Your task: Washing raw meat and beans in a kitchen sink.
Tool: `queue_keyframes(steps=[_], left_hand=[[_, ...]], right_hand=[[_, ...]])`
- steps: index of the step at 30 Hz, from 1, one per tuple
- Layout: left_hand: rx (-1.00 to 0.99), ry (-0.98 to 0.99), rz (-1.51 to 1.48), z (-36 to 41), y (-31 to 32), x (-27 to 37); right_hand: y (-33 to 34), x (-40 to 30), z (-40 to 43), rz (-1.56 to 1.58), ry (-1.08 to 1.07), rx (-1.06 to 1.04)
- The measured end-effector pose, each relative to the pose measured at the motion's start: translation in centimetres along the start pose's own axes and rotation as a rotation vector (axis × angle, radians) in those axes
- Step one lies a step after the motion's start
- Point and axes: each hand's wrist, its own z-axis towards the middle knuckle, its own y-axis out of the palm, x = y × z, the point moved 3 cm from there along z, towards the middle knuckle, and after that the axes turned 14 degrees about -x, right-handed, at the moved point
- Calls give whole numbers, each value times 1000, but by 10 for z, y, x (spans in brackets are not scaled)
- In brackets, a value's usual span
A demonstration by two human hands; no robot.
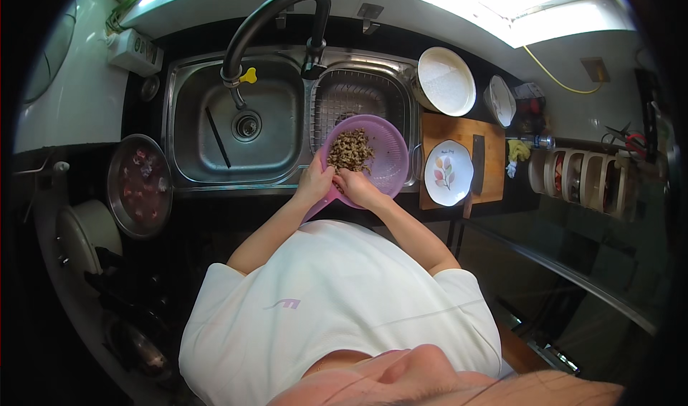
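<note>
A pink plastic strainer point(389, 153) with a handle rests over the near side of the right sink basin, at the wire rack point(329, 102). Small brown-and-pale pieces of food point(350, 150), of a kind I cannot tell, lie heaped on its left side. My left hand point(317, 179) grips the strainer's rim near the handle. Beside it, my right hand point(355, 186) is inside the strainer at the lower edge of the heap, its fingers bent down among the pieces. Whether those fingers hold any of them is hidden.
A black faucet point(277, 0) arches over the left basin point(188, 116), where a dark stick point(217, 137) lies. Left stands a metal bowl point(113, 185) of reddish pieces in liquid. Right are a cutting board point(492, 183), a cleaver point(478, 156), a leaf-patterned plate point(449, 172) and a large bowl point(446, 81).
</note>
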Motion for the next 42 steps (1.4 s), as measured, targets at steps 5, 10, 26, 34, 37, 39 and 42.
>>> queue_keyframes(steps=[5, 10, 26, 34, 37, 39, 42], left_hand=[[-4, 13, -16, 2, 2, -5], [2, 2, -57, 3, 1, -14], [14, -37, -1, -2, -1, -11], [15, -3, -54, 1, -3, -20], [-6, -35, -31, 1, -3, -18], [20, 31, -26, 6, 3, -28], [38, 85, -26, 7, 5, -29]], right_hand=[[0, -1, -1, 0, 6, 16], [-40, -27, -16, 139, 120, 22], [-86, 10, 16, -263, -99, 392], [-49, 10, 8, -115, 129, 107], [-35, -5, 0, -99, 149, 13], [-27, -18, -6, -114, 115, -21], [-11, -13, -5, -44, 48, 65]])
